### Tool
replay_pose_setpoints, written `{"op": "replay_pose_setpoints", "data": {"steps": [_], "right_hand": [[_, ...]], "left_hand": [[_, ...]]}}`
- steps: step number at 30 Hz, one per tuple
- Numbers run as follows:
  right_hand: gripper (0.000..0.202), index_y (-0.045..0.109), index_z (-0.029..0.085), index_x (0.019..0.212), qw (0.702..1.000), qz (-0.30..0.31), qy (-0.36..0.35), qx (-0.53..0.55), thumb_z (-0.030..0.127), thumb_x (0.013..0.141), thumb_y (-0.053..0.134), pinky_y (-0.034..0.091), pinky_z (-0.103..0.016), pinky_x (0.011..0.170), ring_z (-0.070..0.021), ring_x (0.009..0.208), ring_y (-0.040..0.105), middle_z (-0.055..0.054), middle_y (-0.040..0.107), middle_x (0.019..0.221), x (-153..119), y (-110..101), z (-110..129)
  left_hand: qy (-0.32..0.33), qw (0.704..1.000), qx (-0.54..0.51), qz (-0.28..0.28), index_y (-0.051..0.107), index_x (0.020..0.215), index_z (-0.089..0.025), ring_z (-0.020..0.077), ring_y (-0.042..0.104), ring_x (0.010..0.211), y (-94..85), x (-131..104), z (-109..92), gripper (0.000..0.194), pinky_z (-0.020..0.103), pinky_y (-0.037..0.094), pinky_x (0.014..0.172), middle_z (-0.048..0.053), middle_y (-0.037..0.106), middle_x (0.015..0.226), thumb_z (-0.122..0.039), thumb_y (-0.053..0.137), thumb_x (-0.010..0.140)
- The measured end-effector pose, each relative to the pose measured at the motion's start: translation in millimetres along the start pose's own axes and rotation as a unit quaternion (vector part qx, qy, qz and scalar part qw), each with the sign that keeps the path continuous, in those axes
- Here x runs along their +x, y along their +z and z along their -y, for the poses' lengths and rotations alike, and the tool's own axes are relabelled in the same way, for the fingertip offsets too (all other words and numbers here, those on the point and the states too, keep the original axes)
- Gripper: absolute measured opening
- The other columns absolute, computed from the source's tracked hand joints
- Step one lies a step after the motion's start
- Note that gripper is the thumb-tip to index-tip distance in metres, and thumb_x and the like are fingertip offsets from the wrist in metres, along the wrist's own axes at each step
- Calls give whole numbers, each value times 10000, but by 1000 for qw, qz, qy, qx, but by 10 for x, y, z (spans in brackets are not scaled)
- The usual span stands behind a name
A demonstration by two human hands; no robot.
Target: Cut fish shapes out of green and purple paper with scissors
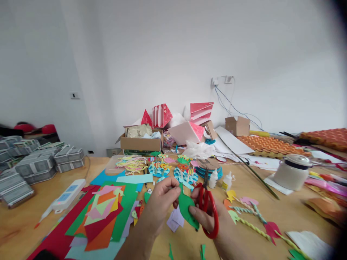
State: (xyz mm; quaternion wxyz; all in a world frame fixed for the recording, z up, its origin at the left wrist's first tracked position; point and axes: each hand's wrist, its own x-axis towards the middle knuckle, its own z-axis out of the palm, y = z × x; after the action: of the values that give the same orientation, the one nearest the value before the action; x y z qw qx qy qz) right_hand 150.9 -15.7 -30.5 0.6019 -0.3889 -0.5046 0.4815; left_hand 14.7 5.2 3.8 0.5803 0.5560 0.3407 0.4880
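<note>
My left grip [166,193] pinches the tail of the green cutout [187,206]; my right grip [202,209] steadies its body, red scissors [208,207] hooked alongside. Thin and light, it likely creases easily; broad body suits holding.

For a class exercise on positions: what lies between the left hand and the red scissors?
A green paper cut-out lies between the left hand and the red scissors, the thumb of the right hand on it. The head view shows this.

Hands [164,196], green cutout [187,208], red scissors [213,222]
</note>
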Motion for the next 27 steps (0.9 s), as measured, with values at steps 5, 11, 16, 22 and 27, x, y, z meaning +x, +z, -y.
{"op": "replay_pose_setpoints", "data": {"steps": [5, 11, 16, 22, 27], "right_hand": [[376, 534, 210, 722, 993, -100, -50, 24, 411, 513, 773, 394, -221, 431, -120, 451, 491, 51, 542, 534, 51, 8, -99], [358, 536, 219, 763, 989, -139, -45, 26, 419, 558, 752, 386, -222, 427, -124, 450, 478, 54, 531, 539, -3, 93, -101], [295, 515, 200, 778, 997, -48, -28, -54, 459, 698, 631, 364, -195, 451, -107, 499, 452, 54, 480, 581, -74, 119, -4], [350, 434, 195, 614, 969, 107, -18, -222, 468, 832, 407, 313, -198, 424, -104, 448, 402, 59, 398, 501, -56, 59, 33], [337, 414, 205, 597, 961, 167, 32, -220, 446, 834, 405, 327, -181, 402, -91, 409, 380, 70, 377, 472, -48, 43, 32]], "left_hand": [[19, 997, -72, -2, 515, 785, -176, 112, 438, 582, 41, -5, 47, 228, 222, 351, 554, -17, 476, 613, -397, 460, 798], [18, 1000, -3, 9, 538, 699, -167, 125, 461, 624, 116, 19, 100, 198, 225, 359, 579, -8, 514, 654, -352, 605, 682], [25, 999, 6, -33, 538, 652, -169, 141, 468, 639, 86, 33, 83, 163, 241, 367, 621, -12, 508, 625, -324, 585, 670], [36, 997, 11, -65, 477, 624, -177, 121, 421, 615, -63, 12, -43, 139, 227, 330, 604, -39, 432, 592, -279, 552, 682], [25, 997, 53, -50, 470, 583, -173, 113, 391, 585, -124, 2, -99, 200, 225, 308, 573, -45, 408, 566, -319, 562, 684]]}}
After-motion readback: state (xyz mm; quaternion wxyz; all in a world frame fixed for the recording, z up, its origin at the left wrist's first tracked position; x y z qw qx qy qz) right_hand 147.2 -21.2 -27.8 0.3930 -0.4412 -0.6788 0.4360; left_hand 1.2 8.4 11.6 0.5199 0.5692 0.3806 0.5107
